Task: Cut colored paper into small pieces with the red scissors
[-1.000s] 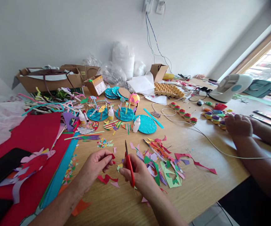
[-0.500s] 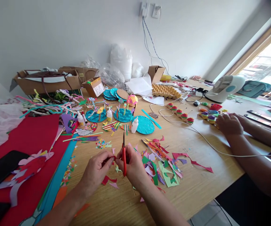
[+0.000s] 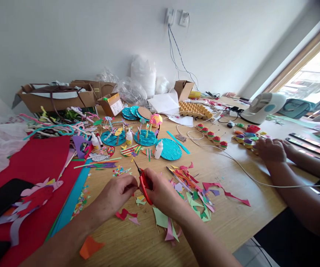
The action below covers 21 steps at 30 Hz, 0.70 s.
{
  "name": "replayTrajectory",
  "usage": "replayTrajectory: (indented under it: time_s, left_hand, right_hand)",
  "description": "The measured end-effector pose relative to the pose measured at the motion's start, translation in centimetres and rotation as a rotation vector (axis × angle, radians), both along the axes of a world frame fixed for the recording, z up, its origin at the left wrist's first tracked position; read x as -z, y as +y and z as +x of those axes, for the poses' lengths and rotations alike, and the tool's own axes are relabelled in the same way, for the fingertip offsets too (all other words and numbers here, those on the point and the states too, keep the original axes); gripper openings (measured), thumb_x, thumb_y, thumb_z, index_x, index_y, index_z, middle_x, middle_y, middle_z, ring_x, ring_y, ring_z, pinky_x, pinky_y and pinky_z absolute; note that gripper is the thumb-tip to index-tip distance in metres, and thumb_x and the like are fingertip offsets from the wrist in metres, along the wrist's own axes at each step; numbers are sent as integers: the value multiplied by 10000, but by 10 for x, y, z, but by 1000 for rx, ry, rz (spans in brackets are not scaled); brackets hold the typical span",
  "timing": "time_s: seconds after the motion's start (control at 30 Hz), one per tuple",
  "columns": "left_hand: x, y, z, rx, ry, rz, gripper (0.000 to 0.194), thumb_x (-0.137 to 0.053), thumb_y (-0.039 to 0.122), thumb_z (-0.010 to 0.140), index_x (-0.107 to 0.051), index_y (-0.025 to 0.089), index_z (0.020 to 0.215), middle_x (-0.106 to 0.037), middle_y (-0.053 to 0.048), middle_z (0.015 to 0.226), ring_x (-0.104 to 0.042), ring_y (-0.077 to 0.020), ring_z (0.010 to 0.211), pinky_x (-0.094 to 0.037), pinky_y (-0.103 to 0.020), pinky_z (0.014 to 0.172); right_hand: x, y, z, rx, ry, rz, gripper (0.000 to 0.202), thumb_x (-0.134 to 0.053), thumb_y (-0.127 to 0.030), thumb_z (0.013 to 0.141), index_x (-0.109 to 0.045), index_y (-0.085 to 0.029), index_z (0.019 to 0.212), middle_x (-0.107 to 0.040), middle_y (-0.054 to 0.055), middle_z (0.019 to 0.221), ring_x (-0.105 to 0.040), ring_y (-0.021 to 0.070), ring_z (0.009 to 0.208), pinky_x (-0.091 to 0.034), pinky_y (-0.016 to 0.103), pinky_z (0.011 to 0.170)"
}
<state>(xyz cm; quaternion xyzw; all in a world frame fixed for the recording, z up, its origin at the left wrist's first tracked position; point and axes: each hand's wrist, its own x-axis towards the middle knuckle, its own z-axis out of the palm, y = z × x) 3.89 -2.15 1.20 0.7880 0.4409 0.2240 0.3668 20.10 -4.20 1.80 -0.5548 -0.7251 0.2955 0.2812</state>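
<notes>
My right hand [image 3: 157, 187] is wrapped round the red handles of a pair of scissors [image 3: 145, 188], whose dark, narrow blades point up and to the left. Just left of them, my left hand [image 3: 121, 188] has its fingers pinched together; whatever they hold is hidden or too small to name. Red paper scraps [image 3: 126, 214] lie on the wooden table below my hands. Beyond the scissors are striped paper cutouts [image 3: 131, 150] and a white glue bottle [image 3: 158, 149] beside a round turquoise disc [image 3: 170, 149].
Coloured paper scraps [image 3: 195, 200] lie right of my right forearm. Red sheets [image 3: 37, 159] and a dark phone-like object [image 3: 5, 196] are at left. A white cable [image 3: 243, 167] crosses the table. Another person's hands [image 3: 272, 150] work at right near painted egg-carton pieces [image 3: 243, 140].
The scissors have tilted from upright to pointing up-left. My right hand has shifted slightly right, and my left hand has turned. More green and pink scraps show beside my right forearm.
</notes>
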Motion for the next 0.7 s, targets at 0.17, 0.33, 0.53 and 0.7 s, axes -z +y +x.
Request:
replayTrajectory:
  time_s: [0.17,0.33,0.53,0.7]
  left_hand:
    - [9,5,8,-99,-276,-234,133,-523,253,711,-624,170,685,-587,5,641,-530,-141,609,-407,-231,560]
    - [10,4,18,-169,-435,-388,108,-591,266,635,-593,160,618,-496,51,540,-418,-88,483,-335,-193,459]
    - [12,6,16,-68,-349,-390,110,-579,254,685,-636,161,667,-599,8,609,-542,-145,597,-420,-225,553]
    - [5,13,11,83,-131,-238,174,-521,220,745,-689,183,769,-689,-19,733,-594,-183,691,-439,-244,614]
  right_hand:
    - [6,2,3,85,126,-22,100,-554,-176,720,-456,-192,720,-478,-44,606,-400,100,540,-261,201,483]
    - [14,2,6,119,279,-68,82,-551,-207,726,-473,-185,736,-506,-38,625,-426,101,546,-289,199,480]
    - [8,4,10,102,222,-26,100,-565,-156,696,-473,-190,714,-490,-53,606,-399,88,528,-278,190,472]
    - [-7,2,12,30,-23,50,122,-580,-157,701,-469,-195,670,-462,-57,561,-341,84,496,-200,201,455]
